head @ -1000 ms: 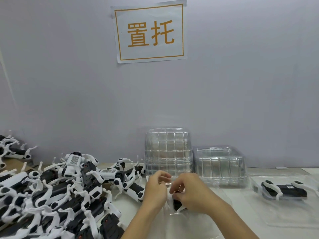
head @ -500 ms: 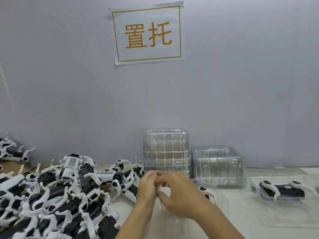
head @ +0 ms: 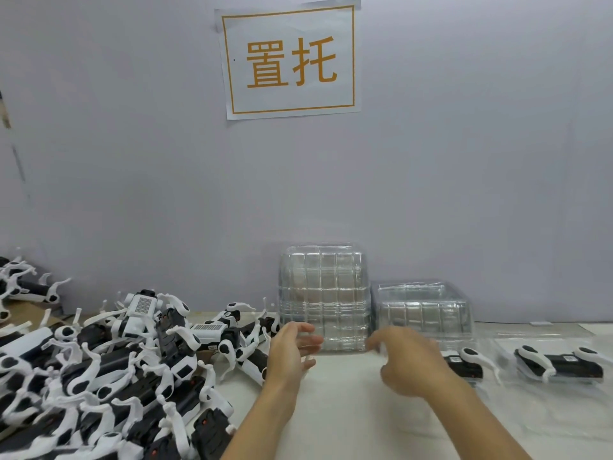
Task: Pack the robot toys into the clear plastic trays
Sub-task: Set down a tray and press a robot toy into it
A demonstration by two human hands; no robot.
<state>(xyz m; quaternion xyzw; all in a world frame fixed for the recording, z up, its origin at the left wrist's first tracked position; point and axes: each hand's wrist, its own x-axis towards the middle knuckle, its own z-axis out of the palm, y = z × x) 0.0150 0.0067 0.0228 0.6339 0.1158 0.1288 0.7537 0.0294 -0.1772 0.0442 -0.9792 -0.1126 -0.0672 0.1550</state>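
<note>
1. Hanging at 12 o'clock on the grey wall: a white paper sign (head: 291, 58) with an orange border, reading 置托 in big orange characters.
2. Piling up at 8 o'clock: a heap of black-and-white robot toys (head: 109, 370), legs sticking out every which way, so no single heading there. Tiny labels on a few bodies, too small to read.
3. Lying at 3 o'clock: two packed robot toys, one (head: 560, 363) in a clear plastic tray (head: 544, 336), long axis running left-right; the other (head: 464, 361) just beside the right hand, same left-right lie, partly hidden. White sticker on each, unreadable.
4. Standing around 1 o'clock against the wall: a tall stack of clear trays (head: 324, 297), with a shorter stack (head: 421, 310) touching its right side.
5. Hovering in front of the tall stack: left hand (head: 292, 351), fingers loosely spread, gripping nothing.
6. Blurring at 4 o'clock: right hand (head: 408, 363), fingers relaxed and pointing left, holding nothing visible.
</note>
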